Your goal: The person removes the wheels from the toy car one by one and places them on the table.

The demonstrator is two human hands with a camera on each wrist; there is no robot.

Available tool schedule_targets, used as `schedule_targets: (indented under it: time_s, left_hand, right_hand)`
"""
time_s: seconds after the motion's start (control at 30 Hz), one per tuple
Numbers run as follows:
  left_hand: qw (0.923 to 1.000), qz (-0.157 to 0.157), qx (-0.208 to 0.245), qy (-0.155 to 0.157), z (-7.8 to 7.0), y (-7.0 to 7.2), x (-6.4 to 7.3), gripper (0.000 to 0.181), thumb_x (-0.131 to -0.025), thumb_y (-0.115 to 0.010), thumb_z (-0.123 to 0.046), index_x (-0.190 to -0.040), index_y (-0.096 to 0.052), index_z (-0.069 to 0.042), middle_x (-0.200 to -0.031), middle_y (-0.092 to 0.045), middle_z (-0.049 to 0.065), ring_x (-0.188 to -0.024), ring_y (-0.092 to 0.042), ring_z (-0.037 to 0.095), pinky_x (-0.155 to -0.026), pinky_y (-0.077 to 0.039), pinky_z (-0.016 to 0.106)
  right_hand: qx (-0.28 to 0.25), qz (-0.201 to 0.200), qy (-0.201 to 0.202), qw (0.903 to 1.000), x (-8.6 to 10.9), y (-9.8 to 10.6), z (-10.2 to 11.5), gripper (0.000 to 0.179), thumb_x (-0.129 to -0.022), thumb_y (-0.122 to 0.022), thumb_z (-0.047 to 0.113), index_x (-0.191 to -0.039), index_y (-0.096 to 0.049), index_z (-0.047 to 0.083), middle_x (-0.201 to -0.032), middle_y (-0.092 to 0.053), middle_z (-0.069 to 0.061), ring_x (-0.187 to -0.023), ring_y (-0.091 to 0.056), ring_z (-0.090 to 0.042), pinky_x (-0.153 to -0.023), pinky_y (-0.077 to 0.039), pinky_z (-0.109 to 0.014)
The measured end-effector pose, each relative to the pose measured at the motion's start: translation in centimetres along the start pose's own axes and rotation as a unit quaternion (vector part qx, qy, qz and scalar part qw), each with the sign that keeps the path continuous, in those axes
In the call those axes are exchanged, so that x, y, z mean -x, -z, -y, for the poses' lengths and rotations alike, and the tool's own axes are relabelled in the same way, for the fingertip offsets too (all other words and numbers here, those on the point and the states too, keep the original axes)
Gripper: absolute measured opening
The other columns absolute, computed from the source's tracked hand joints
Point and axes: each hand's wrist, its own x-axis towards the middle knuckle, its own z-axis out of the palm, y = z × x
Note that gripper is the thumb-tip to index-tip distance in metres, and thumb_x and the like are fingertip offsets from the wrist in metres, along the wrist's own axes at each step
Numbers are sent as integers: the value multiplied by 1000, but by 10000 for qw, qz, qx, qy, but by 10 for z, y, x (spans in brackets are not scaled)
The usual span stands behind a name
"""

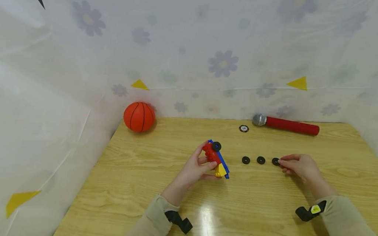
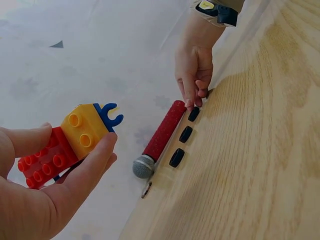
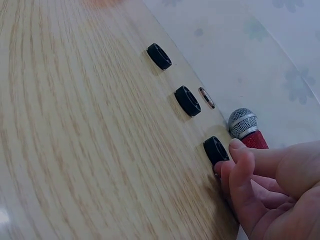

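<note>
In the head view my left hand (image 1: 193, 170) grips a toy brick car (image 1: 213, 155) above the table, tilted. It has red and yellow studded blocks on a blue base, with a black wheel (image 1: 216, 146) at its upper end. The left wrist view shows a blue hook (image 2: 112, 117) beside the yellow block. Three loose black toy wheels lie in a row: a left wheel (image 1: 246, 160), a middle wheel (image 1: 261, 160) and a right wheel (image 1: 275, 161). With thumb and fingertips, my right hand (image 1: 303, 168) pinches the right wheel's edge at the tabletop.
An orange toy basketball (image 1: 139, 117) sits at the table's back left corner. Towards the back right lies a microphone (image 1: 288, 125) with a red handle, and a round black-and-white chip (image 1: 243, 128) is to its left. A white flowered sheet (image 1: 194, 51) hangs behind the wooden table (image 1: 130, 187).
</note>
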Motion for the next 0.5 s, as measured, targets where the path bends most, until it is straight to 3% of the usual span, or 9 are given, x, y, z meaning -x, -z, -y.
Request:
schedule_targets:
  time_s: [0.3,0.5]
  left_hand:
    - [10000,-1,25,7,1,0,0,77,-98,-58,-2,-158,-19,-33,-139,-54,24,-109,-66,31,-88,-52,61]
    - [10000,-24,-5,0,2,-1,-1,78,-98,-59,-3,-157,-19,-33,-139,-55,23,-110,-66,31,-89,-51,61]
  right_hand:
    - [-197,-136,245,9994,6,1,2,54,-99,-61,20,-134,-44,-18,-79,-73,6,-61,-64,-3,-57,-57,-22]
    - [-47,-193,293,9994,9,4,8,56,-99,-62,25,-135,-46,-15,-81,-74,10,-65,-64,-1,-58,-56,-21]
